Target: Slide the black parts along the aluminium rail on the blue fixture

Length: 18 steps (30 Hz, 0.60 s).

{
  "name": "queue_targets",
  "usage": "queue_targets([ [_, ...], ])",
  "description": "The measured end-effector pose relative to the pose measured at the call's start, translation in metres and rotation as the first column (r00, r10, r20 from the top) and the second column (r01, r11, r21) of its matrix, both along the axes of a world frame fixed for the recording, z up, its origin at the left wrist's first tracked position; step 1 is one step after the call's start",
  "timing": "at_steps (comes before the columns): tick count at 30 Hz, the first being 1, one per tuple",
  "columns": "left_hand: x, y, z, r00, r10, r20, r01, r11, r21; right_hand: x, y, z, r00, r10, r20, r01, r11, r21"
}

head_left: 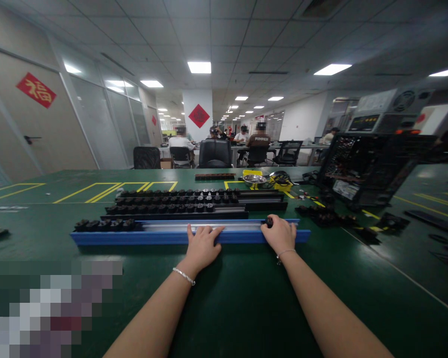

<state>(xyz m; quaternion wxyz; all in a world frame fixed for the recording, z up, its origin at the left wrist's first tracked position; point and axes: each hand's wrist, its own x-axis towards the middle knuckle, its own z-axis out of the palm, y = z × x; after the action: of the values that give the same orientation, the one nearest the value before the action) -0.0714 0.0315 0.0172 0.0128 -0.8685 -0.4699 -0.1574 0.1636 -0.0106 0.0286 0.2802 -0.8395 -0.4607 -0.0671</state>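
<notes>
A long blue rail (pixel 164 238) with a pale channel lies across the green table in front of me. Several black round parts (pixel 106 225) sit in a row at its left end. Near the middle of the rail, my left hand (pixel 202 244) rests with its fingers spread, holding nothing. At the right end, my right hand (pixel 280 234) grips a small black round part (pixel 270 222), mostly hidden by the fingers, at the channel. Just behind lie black rails (pixel 231 215) with rows of similar black parts (pixel 160 209).
An open black computer case (pixel 369 169) stands at the right, a power supply (pixel 393 102) above it. Loose black parts (pixel 326 217) lie before it. Farther back are a metal bowl (pixel 255 179) and a yellow tray (pixel 252 172). People sit at desks beyond.
</notes>
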Motion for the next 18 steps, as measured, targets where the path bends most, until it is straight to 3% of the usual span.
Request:
queue_targets([
  [18,0.0007,-0.0002,-0.0001,1.0,0.004,0.007,-0.004,1.0,-0.003,0.005,-0.0002,0.0,1.0,-0.004,0.012,0.004,1.0,-0.007],
])
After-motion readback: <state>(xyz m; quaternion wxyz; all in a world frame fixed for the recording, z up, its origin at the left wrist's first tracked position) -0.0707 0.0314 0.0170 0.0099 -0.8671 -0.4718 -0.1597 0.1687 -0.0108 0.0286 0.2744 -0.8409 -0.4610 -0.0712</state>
